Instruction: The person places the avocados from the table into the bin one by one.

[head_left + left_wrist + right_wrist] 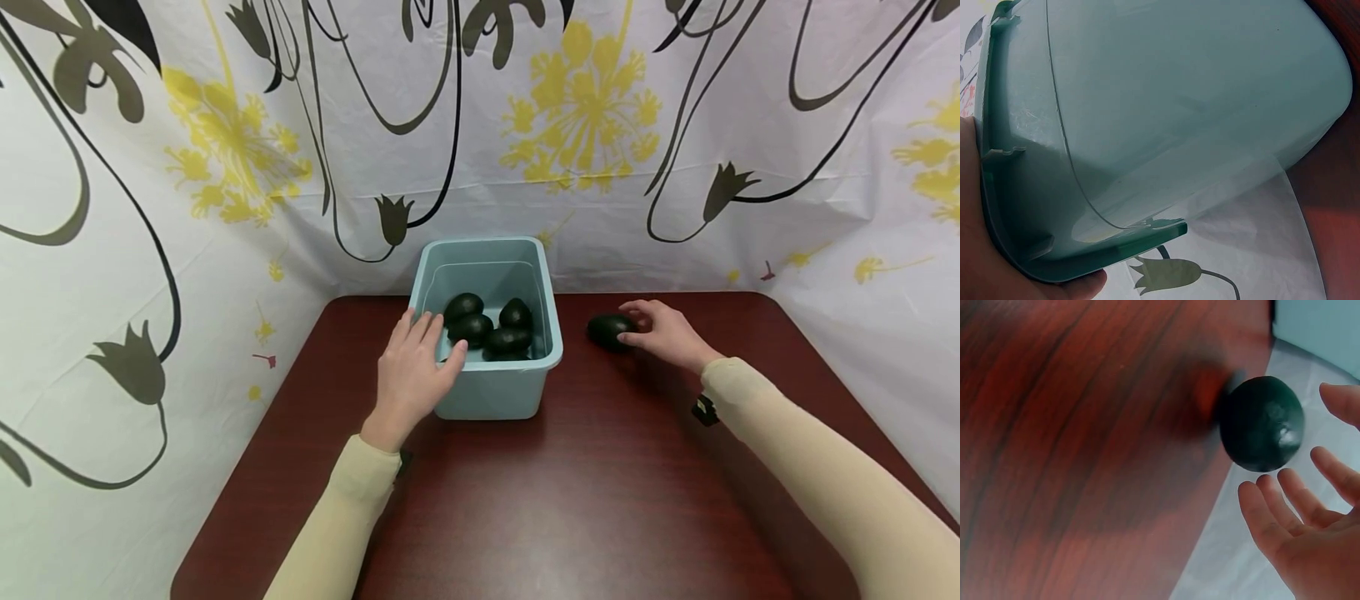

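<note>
A dark green avocado (606,332) lies on the table to the right of a light blue plastic bin (491,392). My right hand (666,335) is at its right end, with thumb and fingers spread about it. In the right wrist view, a gap shows between the thumb and the avocado (1263,425), and the fingertips (1250,494) are close beside it. My left hand (411,373) rests over the bin's near left corner, fingers straight and spread across the rim. Several more avocados (470,329) lie inside the bin.
The dark red wooden table (600,500) has its far edge just behind the bin. White cloth (465,150) with yellow and grey flower prints hangs behind the table and along both sides.
</note>
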`<control>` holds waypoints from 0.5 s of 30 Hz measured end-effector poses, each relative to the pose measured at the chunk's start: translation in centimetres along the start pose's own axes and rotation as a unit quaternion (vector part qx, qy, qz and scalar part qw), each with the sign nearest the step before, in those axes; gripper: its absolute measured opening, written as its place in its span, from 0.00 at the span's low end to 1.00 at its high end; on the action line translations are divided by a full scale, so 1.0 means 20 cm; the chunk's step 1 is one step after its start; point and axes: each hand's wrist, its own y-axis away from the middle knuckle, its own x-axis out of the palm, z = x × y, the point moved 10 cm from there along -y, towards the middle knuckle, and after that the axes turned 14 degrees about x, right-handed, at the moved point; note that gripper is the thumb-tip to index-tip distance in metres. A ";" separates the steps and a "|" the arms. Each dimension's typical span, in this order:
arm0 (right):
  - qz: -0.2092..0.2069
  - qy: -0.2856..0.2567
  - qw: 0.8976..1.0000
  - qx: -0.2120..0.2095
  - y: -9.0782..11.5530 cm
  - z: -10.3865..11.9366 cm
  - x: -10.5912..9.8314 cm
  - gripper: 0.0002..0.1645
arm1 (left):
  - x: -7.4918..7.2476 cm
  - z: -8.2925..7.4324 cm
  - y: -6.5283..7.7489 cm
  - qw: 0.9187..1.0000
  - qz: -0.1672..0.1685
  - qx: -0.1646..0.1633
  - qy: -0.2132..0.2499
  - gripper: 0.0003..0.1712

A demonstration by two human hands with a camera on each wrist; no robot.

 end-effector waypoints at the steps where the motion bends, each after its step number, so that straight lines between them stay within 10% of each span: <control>1: 0.000 0.000 1.000 0.001 0.00 -0.01 0.01 0.37 | 0.00 0.00 0.00 1.000 -0.001 0.001 -0.001 0.38; 15: 0.002 0.012 1.000 0.022 -0.08 -0.10 0.09 0.42 | 0.00 0.00 0.00 1.000 -0.005 0.003 -0.002 0.37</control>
